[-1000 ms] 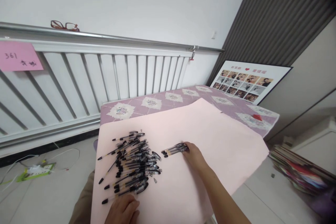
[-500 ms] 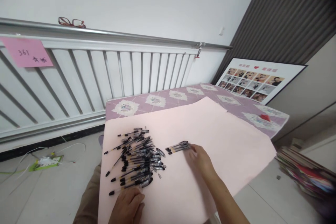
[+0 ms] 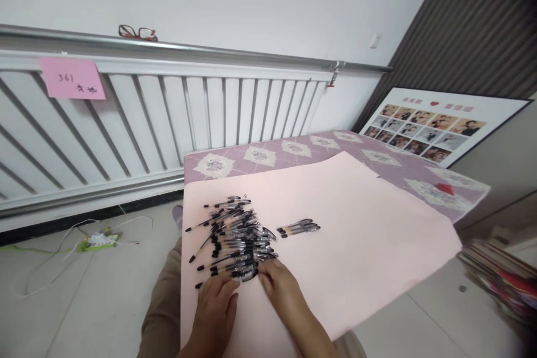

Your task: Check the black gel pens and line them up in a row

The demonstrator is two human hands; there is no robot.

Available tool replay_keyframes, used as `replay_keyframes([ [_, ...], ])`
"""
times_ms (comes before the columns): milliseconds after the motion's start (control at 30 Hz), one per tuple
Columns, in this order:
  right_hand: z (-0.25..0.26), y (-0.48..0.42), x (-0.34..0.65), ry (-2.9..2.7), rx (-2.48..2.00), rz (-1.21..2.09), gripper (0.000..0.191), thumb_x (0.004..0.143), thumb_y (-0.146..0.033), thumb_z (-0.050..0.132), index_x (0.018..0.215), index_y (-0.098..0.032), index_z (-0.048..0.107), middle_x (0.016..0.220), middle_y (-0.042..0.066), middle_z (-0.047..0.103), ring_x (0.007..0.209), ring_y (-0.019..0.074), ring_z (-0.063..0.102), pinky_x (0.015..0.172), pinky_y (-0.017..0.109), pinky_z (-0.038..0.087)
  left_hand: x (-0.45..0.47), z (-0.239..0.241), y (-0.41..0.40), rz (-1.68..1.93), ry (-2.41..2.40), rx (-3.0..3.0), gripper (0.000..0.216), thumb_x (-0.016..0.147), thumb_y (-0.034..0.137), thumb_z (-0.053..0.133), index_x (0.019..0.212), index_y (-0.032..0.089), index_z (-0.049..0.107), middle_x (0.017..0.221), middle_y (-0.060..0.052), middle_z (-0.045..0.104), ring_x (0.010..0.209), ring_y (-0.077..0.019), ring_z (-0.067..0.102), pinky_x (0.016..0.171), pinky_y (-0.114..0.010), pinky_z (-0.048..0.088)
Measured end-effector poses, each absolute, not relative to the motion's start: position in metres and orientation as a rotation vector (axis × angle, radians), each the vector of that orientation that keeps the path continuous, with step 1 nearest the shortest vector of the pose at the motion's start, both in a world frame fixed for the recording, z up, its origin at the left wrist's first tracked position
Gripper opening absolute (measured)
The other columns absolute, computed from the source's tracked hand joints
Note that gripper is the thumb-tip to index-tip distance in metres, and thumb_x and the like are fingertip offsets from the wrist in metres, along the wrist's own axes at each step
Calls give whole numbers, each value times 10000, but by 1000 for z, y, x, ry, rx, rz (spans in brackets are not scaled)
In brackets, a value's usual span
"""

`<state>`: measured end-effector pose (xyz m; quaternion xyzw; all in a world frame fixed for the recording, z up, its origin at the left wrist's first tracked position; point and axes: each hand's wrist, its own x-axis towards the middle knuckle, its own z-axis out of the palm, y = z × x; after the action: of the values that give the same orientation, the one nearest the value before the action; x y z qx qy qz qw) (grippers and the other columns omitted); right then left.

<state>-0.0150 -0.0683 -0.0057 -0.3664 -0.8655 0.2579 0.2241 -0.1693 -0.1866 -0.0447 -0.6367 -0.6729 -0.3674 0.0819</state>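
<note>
A heap of black-capped pens (image 3: 235,235) lies on a large pale pink sheet (image 3: 356,235). A small separate bunch of pens (image 3: 298,227) lies to the right of the heap, with nothing touching it. My left hand (image 3: 216,305) rests on the sheet at the heap's near edge, fingers stretched toward the closest pens. My right hand (image 3: 279,285) is beside it, its fingertips on the pens at the heap's near right corner. Neither hand has lifted a pen.
The pink sheet covers a low table with a purple patterned cloth (image 3: 293,151). Behind stands a white radiator (image 3: 168,117) with a pink note (image 3: 72,78) and red glasses (image 3: 137,32) on top. A framed photo collage (image 3: 423,128) leans at right. Cables (image 3: 84,240) lie on the floor.
My right hand has let go of the small bunch of pens and drawn back left to the heap's near edge. My left hand has slid forward to the heap.
</note>
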Motion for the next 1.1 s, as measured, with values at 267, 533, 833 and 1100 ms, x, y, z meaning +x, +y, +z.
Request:
replay_keyframes([
  [267, 1, -79, -34, -2517, -1065, 581, 140, 750, -108, 532, 807, -220, 594, 882, 49, 573, 888, 208, 546, 762, 295, 457, -180, -53, -186, -1212, -2129, -1773, 247, 806, 172, 450, 1025, 193, 563, 996, -82, 590, 947, -226, 548, 801, -419, 464],
  [533, 1, -84, -31, -2578, -1078, 541, 115, 734, -114, 566, 777, -219, 580, 902, 57, 572, 908, 222, 534, 777, 302, 450, -178, -54, -186, -1165, -2165, -1769, 286, 783, 139, 460, 1038, 220, 560, 1031, -62, 589, 984, -228, 524, 825, -417, 400],
  [833, 0, -88, -29, -2599, -1003, 588, 199, 744, -94, 567, 897, -216, 605, 994, 68, 592, 952, 228, 517, 837, 322, 418, -165, -36, -184, -1057, -2423, -1777, 337, 771, 99, 449, 1026, 275, 583, 1078, -14, 605, 1013, -206, 501, 862, -395, 300],
  [1100, -2, -89, -26, -2609, -963, 594, 251, 734, -54, 549, 900, -228, 625, 957, 59, 597, 925, 223, 525, 833, 330, 422, -168, -43, -184, -1045, -2425, -1777, 332, 792, 110, 433, 1049, 253, 585, 1085, -42, 606, 1023, -221, 492, 859, -397, 302],
])
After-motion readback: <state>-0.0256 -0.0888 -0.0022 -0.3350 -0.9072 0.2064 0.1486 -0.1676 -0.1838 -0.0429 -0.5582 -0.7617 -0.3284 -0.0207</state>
